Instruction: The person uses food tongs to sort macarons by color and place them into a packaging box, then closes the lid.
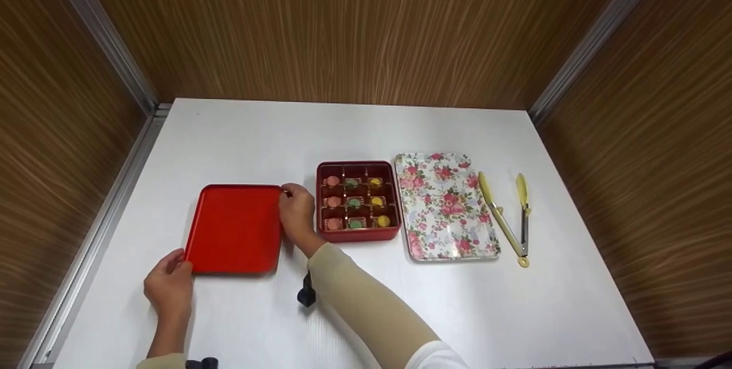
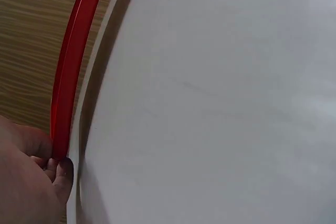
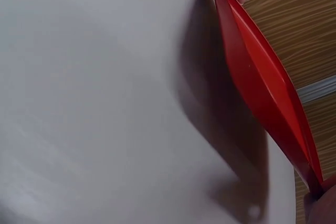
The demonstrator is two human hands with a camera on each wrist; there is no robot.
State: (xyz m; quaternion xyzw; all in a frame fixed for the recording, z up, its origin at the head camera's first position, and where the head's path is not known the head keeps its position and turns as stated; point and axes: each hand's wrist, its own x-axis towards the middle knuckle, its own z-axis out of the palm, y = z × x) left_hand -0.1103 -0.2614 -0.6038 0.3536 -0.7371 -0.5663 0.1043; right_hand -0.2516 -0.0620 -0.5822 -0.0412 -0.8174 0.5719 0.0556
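Observation:
A square red lid (image 1: pixel 237 229) with a low rim is held between both hands at the left of the table. My left hand (image 1: pixel 170 286) pinches its left edge near the front corner, also seen in the left wrist view. At the far right corner, my right hand (image 1: pixel 297 209) grips the rim. In the right wrist view the lid (image 3: pixel 262 93) stands off the white surface, casting a shadow. Just right of my right hand is a dark red square box (image 1: pixel 358 235), its compartments holding pink, green and yellow round sweets (image 1: pixel 333 202).
A flower-patterned tray (image 1: pixel 449 206) lies right of the box, close beside it. Yellow-tipped tongs (image 1: pixel 509 223) lie spread open further right. Wood-grain panels (image 1: pixel 343 31) enclose the white table (image 1: pixel 354 300) at the back and both sides.

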